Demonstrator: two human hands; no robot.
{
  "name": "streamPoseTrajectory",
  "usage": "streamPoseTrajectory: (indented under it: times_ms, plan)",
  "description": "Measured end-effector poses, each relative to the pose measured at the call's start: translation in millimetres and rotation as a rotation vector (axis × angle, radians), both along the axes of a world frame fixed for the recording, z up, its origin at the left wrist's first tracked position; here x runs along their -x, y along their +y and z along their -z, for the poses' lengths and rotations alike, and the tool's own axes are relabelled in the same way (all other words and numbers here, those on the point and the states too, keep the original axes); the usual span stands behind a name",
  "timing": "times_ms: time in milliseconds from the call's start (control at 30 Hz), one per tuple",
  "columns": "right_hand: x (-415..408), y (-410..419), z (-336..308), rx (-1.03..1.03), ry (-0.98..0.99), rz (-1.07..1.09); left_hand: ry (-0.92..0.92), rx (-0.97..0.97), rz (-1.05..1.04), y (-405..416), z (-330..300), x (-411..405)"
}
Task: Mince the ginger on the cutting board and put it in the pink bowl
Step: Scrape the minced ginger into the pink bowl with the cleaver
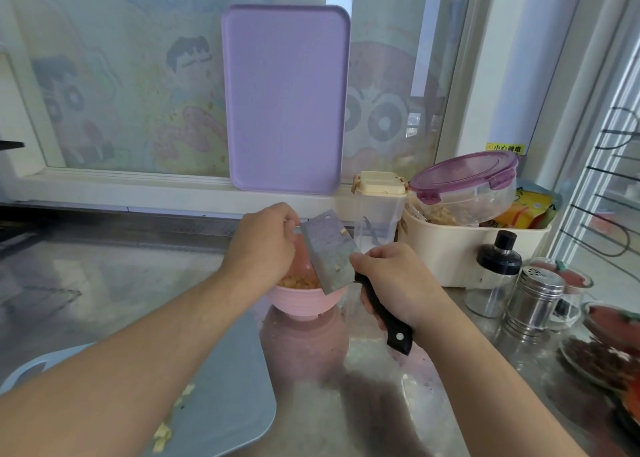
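While a few small bits of ginger (162, 434) lie on the blue cutting board (221, 387) at the lower left, most of the ginger sits in a yellow heap in the pink bowl (301, 300) on the shiny counter (104, 283). Over the bowl, the left hand (263, 245) curls against the flat of the cleaver (329, 255), its fingertips hidden, so I think it is wiping bits off the blade. Two little pieces stick to the metal. To the right, the right hand (394, 283) is wrapped tight around the black handle. The bits look tiny, light and wet, so they cling. I think they are best pushed or scooped with the blade, not pinched.
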State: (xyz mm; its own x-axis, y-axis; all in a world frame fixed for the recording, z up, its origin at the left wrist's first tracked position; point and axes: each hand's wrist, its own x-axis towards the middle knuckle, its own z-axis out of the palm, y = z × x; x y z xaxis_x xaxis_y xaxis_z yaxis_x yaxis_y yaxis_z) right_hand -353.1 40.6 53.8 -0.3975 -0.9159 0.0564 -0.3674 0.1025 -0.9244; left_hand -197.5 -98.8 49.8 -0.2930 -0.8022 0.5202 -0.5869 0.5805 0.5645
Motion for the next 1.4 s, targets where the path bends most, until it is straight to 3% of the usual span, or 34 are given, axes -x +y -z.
streamPoseTrajectory:
  times_ms: [100,200,733,833,1000,1133,1267,1400]
  plan:
    - [-1.2,-1.7,1.2,0.005,0.008,-0.013,-0.051,0.133,0.206,13.0,-10.5,12.9]
    - [-2.4,-2.1,1.3,0.004,0.024,-0.025,-0.045,0.125,0.314,17.2,-10.1,25.9]
    - [10.1,-0.5,1.5,0.090,-0.082,0.126,-0.160,-0.187,0.044,5.5,-0.1,-2.7]
    - [9.1,-0.9,2.8,0.090,-0.070,0.121,-0.190,-0.239,0.082,7.2,-2.0,-7.0]
    - [6.4,-2.3,4.3,0.080,-0.039,0.100,-0.415,-0.237,0.139,12.9,2.9,-6.8]
    - [5.4,-1.9,3.6,0.088,-0.040,0.102,-0.429,-0.256,0.166,18.2,3.1,-8.6]
    - [3.8,0.3,2.2,0.082,-0.075,0.083,-0.360,-0.251,0.157,16.0,5.9,-13.9]
    - [1.2,0.7,2.4,0.091,-0.076,0.072,-0.085,-0.168,0.101,11.1,7.3,-25.8]
